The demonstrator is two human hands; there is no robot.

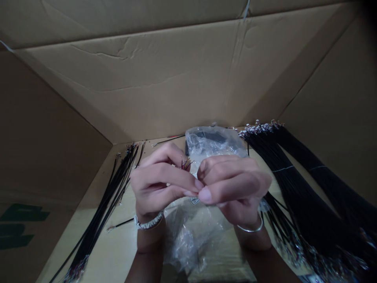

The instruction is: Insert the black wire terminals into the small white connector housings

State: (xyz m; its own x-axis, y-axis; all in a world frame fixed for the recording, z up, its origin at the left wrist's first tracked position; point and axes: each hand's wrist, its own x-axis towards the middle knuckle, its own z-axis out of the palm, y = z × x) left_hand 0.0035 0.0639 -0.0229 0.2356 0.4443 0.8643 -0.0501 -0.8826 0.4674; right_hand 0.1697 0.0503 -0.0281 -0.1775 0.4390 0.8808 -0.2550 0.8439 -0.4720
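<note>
Brown cardboard panels (pixel 141 82) wall in the far, left and right sides of the pale, smooth table (pixel 118 247); dim light leaves the side panels in shadow, and the left one carries dark green printed marks (pixel 20 226). Along the table's right edge lie thick bundles of long black cables (pixel 297 177), bound with thin ties, their pale-tipped ends gathered by the far right corner. A crumpled clear plastic bag (pixel 188 239) spreads over the middle, and more clear plastic film (pixel 212 143) covers a flat dark object near the far edge. A slimmer bundle of black cables (pixel 101 212) slants along the left edge. Above the middle, the left hand (pixel 163 181) and right hand (pixel 235 186) meet at the fingertips. A white braided bracelet (pixel 150 223) circles the left wrist, a thin silver bangle (pixel 253 228) the right. The left fingers are curled closed around a small bunch of multicoloured wire ends (pixel 186 164); the right thumb and forefinger are pinched together, what lies between them hidden.
</note>
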